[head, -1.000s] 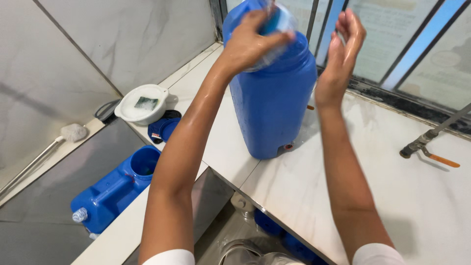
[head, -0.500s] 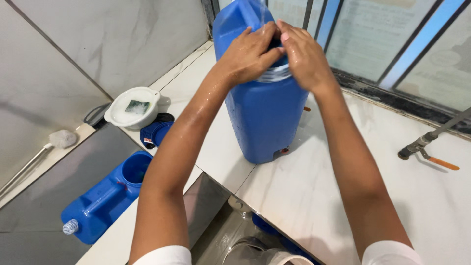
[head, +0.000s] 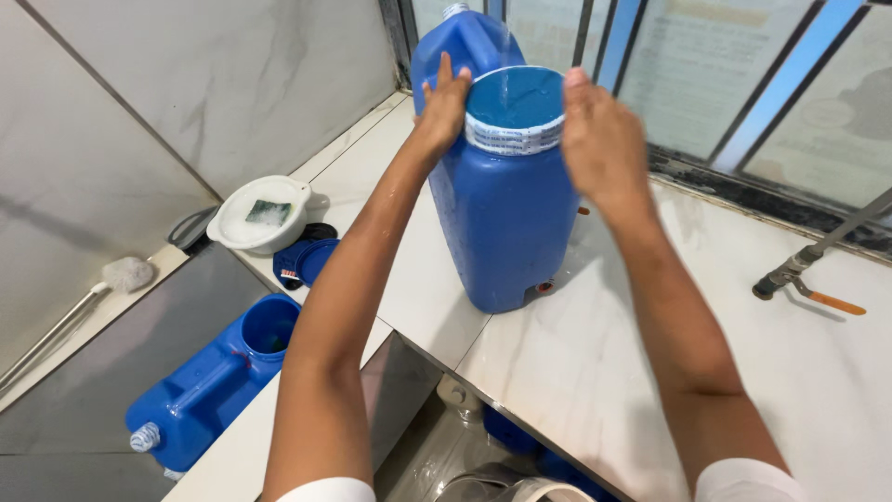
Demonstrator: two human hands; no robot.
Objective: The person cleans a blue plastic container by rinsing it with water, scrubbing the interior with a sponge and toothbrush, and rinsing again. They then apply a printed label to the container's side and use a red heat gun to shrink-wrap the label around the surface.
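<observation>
A: Two hands flank the blue jug's (head: 506, 214) wide mouth — what has changed?

B: Half a second ago both covered it; now the left hand (head: 444, 104) rests open against the rim, the right hand (head: 602, 139) hovers open beside it, holding nothing. Between them the mouth — white-banded — lies uncovered, water visible inside.
</observation>
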